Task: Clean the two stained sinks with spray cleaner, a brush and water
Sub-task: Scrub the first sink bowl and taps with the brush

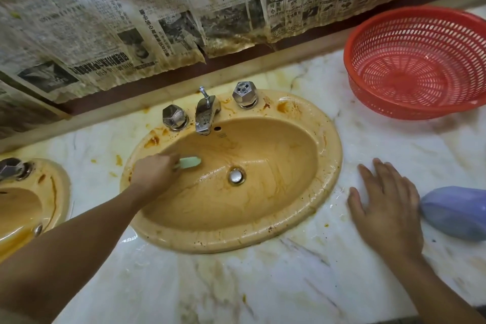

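The pale green brush [190, 162] lies against the left inner wall of the orange-stained oval sink [328, 166], its head pointing right toward the middle of the basin, above and to the left of the metal drain plug [236, 176]. The basin around the brush is streaked with brown film, and its right and near slopes are unoccupied. The faucet [206, 113] overhangs the back edge just beyond the brush, between two faceted knobs [173, 116]. The left hand [153, 175] reaches in over the sink's left rim, forearm running diagonally from the lower left corner, and its fingers are curled around the brush handle. The right hand [386, 208] is well apart from the brush, outside the sink's right rim, laid palm down on the wet marble countertop [263, 284] with fingers straight and spread, holding nothing. Just beside its outer edge lies a purple object [457, 212], too blurred to identify. A red basket [420, 66] stands on the counter at the far right, clear of the sink rim. The second sink [23, 208], likewise stained, shows partly at the left edge, with a strip of counter between the two rims. Stained newspaper [105, 21] covers the wall behind.
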Demonstrator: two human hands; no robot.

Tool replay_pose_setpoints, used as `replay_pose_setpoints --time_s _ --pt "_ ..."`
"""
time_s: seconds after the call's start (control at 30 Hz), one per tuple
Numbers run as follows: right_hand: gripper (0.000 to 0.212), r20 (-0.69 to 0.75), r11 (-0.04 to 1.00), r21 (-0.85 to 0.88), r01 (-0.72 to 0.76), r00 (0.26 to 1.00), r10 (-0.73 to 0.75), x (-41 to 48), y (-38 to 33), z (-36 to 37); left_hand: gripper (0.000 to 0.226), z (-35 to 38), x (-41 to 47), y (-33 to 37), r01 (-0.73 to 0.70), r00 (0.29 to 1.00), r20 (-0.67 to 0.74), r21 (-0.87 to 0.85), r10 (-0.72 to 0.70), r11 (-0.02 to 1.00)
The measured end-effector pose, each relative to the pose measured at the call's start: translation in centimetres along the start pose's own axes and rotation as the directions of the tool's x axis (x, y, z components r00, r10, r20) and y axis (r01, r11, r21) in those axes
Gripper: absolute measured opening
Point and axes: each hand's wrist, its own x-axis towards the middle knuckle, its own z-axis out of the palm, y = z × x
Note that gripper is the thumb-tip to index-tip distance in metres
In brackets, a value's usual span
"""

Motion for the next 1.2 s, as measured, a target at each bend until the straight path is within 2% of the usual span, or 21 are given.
replay_pose_setpoints --time_s 0.07,0.2,0.27,0.33,0.43,0.47,0.5,0.6,0.67,0.8,0.93,1.03,1.2 --pt "0.058 0.0 1.0 0.0 0.002 1.0 -0.002 0.0 0.0 0.0 0.019 -0.1 -0.6 -1.2 -0.011 1.0 0.013 0.063 0.01 0.998" --pt "0.058 -0.009 1.0 0.001 0.008 1.0 -0.008 0.0 0.0 0.0 0.015 -2.1 0.8 -1.5 -0.129 0.975 -0.17 0.104 0.145 0.986" --pt "0.057 -0.018 1.0 0.005 0.015 1.0 -0.015 0.0 0.1 0.1 0.016 -2.7 1.3 -1.0 -0.155 0.962 -0.211 0.109 0.175 0.982" --pt "0.057 -0.019 1.0 0.004 0.016 1.0 -0.015 -0.1 0.1 0.1 0.013 -2.8 1.4 -0.3 -0.147 0.971 -0.173 0.121 0.167 0.982" --pt "0.057 -0.019 1.0 0.004 0.006 1.0 -0.006 -0.1 0.0 0.1 0.014 -2.3 0.9 0.6 -0.15 0.988 0.01 0.219 0.152 0.964" --pt "0.057 -0.018 1.0 0.004 0.006 1.0 -0.006 0.0 -0.1 0.1 0.016 -2.4 0.9 0.7 -0.166 0.986 0.002 0.214 0.169 0.963" --pt "0.057 -0.017 1.0 0.002 0.005 1.0 -0.005 0.0 -0.2 0.0 0.015 -2.5 1.2 0.8 -0.188 0.98 -0.03 0.197 0.198 0.962" --pt "0.057 -0.009 1.0 -0.001 0.001 1.0 -0.001 0.0 -0.2 0.0 0.012 -2.4 2.5 0.9 -0.241 0.926 -0.275 0.104 0.261 0.965" --pt "0.056 -0.008 1.0 0.0 0.001 1.0 -0.001 -0.1 -0.1 0.0 0.011 -2.1 2.4 1.4 -0.243 0.914 -0.316 0.079 0.255 0.967" --pt "0.056 -0.007 1.0 0.005 -0.005 1.0 0.005 -0.2 -0.1 0.0 0.008 -0.1 1.5 0.5 -0.258 0.933 -0.226 0.123 0.281 0.958" --pt "0.057 0.008 1.0 0.01 -0.01 1.0 0.01 -0.1 -0.1 -0.1 0.009 -0.9 1.3 -0.2 -0.173 0.942 -0.286 0.038 0.176 0.984" --pt "0.057 0.006 1.0 0.01 -0.016 1.0 0.016 -0.2 -0.2 -0.1 0.012 -1.0 1.7 0.5 -0.213 0.929 -0.305 0.017 0.208 0.977" --pt "0.056 -0.003 1.0 0.013 -0.019 1.0 0.019 -0.1 -0.2 -0.1 0.015 -0.9 3.9 3.1 -0.191 0.965 -0.179 0.029 0.194 0.981"
